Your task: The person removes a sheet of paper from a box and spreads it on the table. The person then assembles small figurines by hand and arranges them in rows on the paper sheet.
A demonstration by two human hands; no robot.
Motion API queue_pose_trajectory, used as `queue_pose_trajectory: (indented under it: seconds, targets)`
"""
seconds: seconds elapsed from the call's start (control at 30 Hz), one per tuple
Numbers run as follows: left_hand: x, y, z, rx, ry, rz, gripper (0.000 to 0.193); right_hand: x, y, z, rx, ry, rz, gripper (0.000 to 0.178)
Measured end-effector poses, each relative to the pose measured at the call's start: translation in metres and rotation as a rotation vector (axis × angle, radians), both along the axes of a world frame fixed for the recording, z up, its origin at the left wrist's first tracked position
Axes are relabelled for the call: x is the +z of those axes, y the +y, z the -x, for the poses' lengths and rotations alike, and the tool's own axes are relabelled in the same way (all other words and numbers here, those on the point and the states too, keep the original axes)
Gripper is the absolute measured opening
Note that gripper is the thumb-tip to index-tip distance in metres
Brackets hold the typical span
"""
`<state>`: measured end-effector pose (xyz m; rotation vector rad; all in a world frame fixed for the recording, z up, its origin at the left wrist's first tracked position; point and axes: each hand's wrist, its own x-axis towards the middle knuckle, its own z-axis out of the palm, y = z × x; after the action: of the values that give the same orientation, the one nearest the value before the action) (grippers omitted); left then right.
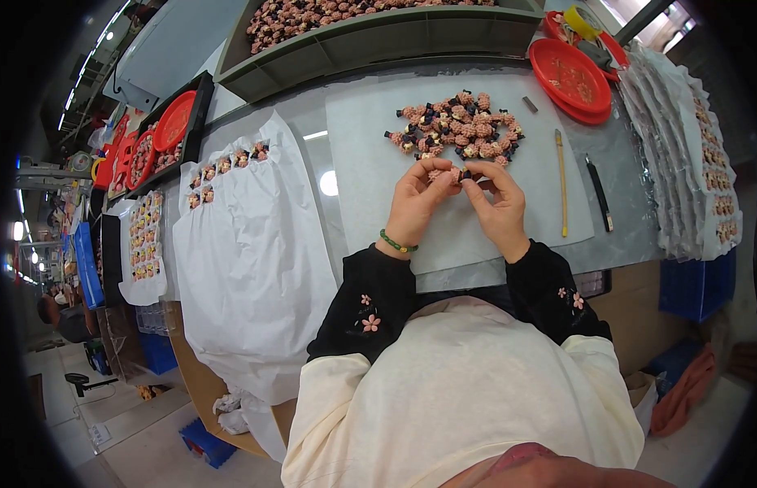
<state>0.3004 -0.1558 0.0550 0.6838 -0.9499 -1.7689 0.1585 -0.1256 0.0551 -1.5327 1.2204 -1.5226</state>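
Note:
Both of my hands meet over a white sheet [378, 203], with a small pink and dark figurine [456, 175] pinched between their fingertips. My left hand [417, 195], with a green bead bracelet [397, 242] at the wrist, grips its pink side. The thumb and fingers of my right hand [498, 207] close on its dark end. Fingers hide part of the piece. Just beyond my hands lies a loose pile of similar pink, cream and dark figurines [464, 126]. A yellow stick [561, 183] and a black pen-like tool [599, 193] lie to the right.
A grey-green bin [378, 45] full of figurines stands at the back. Red plates [567, 75] sit at back right, beside stacked trays of figurines [679, 154]. On the left, a white cloth-like sheet [248, 276] bears rows of figurines, near a black tray [201, 122].

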Motion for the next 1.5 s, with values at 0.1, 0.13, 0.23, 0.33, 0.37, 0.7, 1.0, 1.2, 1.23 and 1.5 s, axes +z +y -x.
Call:
queue_pose_trajectory:
  seconds: [0.1, 0.13, 0.23, 0.33, 0.37, 0.7, 1.0, 1.2, 1.23, 1.5]
  targets:
    - [0.006, 0.000, 0.001, -0.024, 0.264, -0.226, 0.022, -0.003, 0.000, 0.003, -0.016, -0.070, 0.003, 0.021]
    - [0.006, 0.001, 0.002, -0.005, 0.244, -0.213, 0.024, -0.003, -0.001, 0.003, 0.003, -0.133, -0.003, 0.020]
    - [-0.001, 0.001, 0.002, 0.044, 0.053, -0.102, 0.025, 0.005, 0.002, 0.001, 0.121, -0.319, -0.156, 0.019]
    - [-0.004, -0.001, 0.003, 0.071, -0.127, 0.040, 0.026, -0.002, 0.000, 0.002, 0.100, -0.184, -0.117, 0.020]
    - [-0.004, -0.001, 0.004, 0.072, -0.138, 0.083, 0.027, -0.003, -0.002, 0.002, 0.090, -0.182, -0.115, 0.020]
    - [0.002, 0.001, 0.008, -0.027, -0.215, 0.170, 0.039, -0.002, -0.003, 0.003, 0.032, -0.208, -0.280, 0.033]
    - [0.151, -0.090, -0.095, 0.792, -0.968, 0.940, 0.023, -0.001, 0.000, 0.008, 0.020, -0.201, -0.268, 0.033]
    - [0.070, -0.101, -0.291, 0.903, -1.746, 0.512, 0.030, 0.003, 0.001, -0.002, 0.064, -0.220, -0.255, 0.031]
    - [0.049, -0.097, -0.309, 0.859, -1.828, 0.440, 0.029, 0.002, 0.000, -0.002, 0.076, -0.206, -0.265, 0.031]
    - [-0.014, -0.076, -0.309, 0.628, -2.063, 0.165, 0.050, -0.004, -0.002, -0.002, 0.072, -0.199, -0.272, 0.030]
